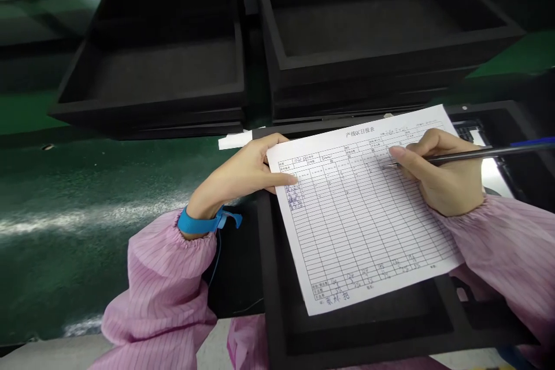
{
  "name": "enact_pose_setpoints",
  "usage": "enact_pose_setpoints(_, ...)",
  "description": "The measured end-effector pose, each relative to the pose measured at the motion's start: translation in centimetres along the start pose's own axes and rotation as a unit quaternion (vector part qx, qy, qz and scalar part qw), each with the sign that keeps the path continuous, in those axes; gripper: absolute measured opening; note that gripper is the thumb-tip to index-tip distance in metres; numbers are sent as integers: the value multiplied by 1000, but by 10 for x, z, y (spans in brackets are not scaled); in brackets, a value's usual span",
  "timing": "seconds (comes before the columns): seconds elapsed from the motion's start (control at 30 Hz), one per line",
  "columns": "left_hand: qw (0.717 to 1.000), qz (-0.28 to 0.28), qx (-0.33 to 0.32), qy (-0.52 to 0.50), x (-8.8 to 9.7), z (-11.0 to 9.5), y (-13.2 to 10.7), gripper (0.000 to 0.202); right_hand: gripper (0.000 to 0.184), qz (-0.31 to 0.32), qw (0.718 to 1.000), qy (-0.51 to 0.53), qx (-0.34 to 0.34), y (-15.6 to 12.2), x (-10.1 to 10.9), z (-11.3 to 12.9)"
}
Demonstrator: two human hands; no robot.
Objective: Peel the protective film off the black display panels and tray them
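A printed form point(364, 219) with a ruled table and handwritten entries lies tilted over a black foam tray point(373, 329). My left hand point(247, 170) pinches the sheet's upper left edge, thumb on top and fingers beneath. In my right hand point(446, 170) is a dark pen point(489, 153), its metal tip at the upper right cells of the table. Whether the tip touches the paper, I cannot tell. Around my left wrist sits a blue strap point(202, 221) with a thin cord. Both sleeves are pink and striped.
Two stacks of black foam trays stand at the back, a left stack point(156, 69) and a right stack point(381, 46). They rest on a shiny green table point(87, 214). A white scrap of paper point(236, 140) lies near the left stack's front corner.
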State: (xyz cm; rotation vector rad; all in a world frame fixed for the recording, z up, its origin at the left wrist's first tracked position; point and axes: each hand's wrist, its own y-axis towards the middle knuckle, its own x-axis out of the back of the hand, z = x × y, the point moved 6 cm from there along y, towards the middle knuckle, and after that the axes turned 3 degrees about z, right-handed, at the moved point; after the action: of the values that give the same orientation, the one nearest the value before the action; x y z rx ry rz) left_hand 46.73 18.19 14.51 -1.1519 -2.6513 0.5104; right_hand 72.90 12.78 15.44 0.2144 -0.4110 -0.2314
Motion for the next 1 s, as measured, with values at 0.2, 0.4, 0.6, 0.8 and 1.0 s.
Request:
enact_pose_setpoints(0.2, 1000, -3, 3, 26, 1, 0, 0, 46, 35, -26, 999, 33, 15, -2, -2, 1)
enact_pose_setpoints(0.4, 1000, 2, 22, 13, 0, 0, -1, 46, 33, -40, 999, 0, 26, -2, -3, 6)
enact_pose_setpoints(0.6, 999, 1, 35, -1, 0, 0, -1, 47, 33, -25, 999, -7, 46, 0, -8, 11)
enact_pose_setpoints(0.8, 999, 0, 32, 9, 0, 1, 0, 47, 34, -12, 994, -67, 89, -2, -10, 17)
enact_pose_setpoints(1.0, 999, -4, 30, 18, 0, 0, 0, 46, 31, 4, 980, -142, 142, -5, -16, 26)
